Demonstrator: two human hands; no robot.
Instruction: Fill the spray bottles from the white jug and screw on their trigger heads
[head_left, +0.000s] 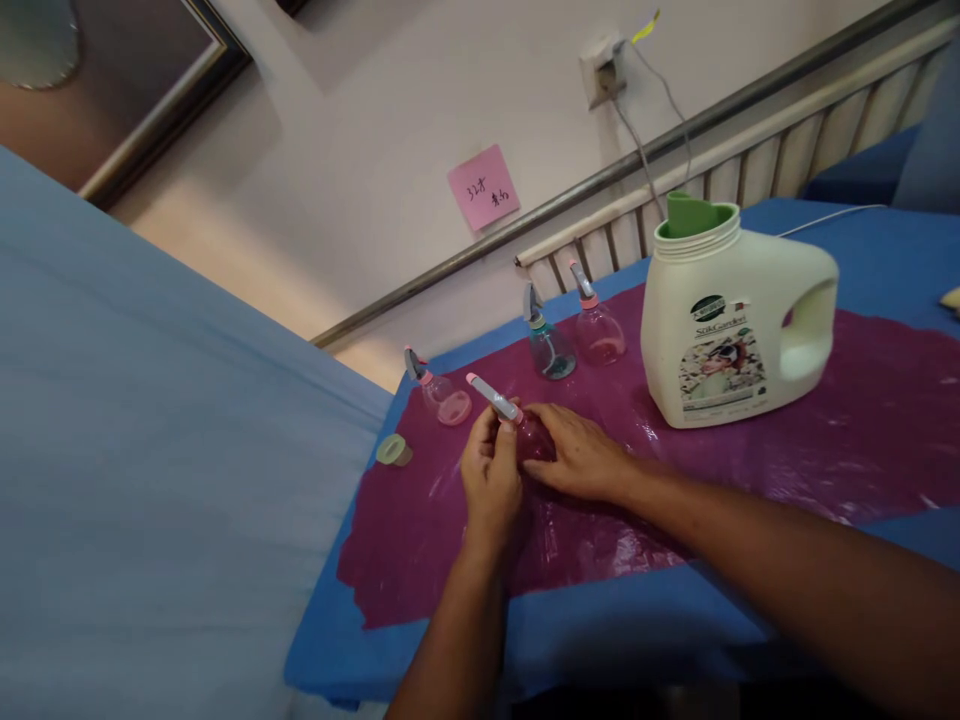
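In the head view a small clear spray bottle (535, 438) with a pale grey and pink spray head stands tilted on the purple plastic sheet. My left hand (491, 468) pinches it at the collar under the spray head. Around the bottle's body curls my right hand (581, 452), closed on it. Beyond my hands is a teal spray bottle (552, 352), beside a pink-topped spray bottle (600, 335). Another spray bottle (447, 402) with pink liquid at its bottom sits to the left. A pale green cap (394, 450) lies near the sheet's left edge.
A large cream jug (735, 330) with a green spout, its mouth uncapped, stands at right. The purple sheet (420, 540) covers part of a blue-covered table (345, 650). Blue curtain (150, 450) hangs at left; a metal rail (465, 253) and socket (602, 72) are on the wall.
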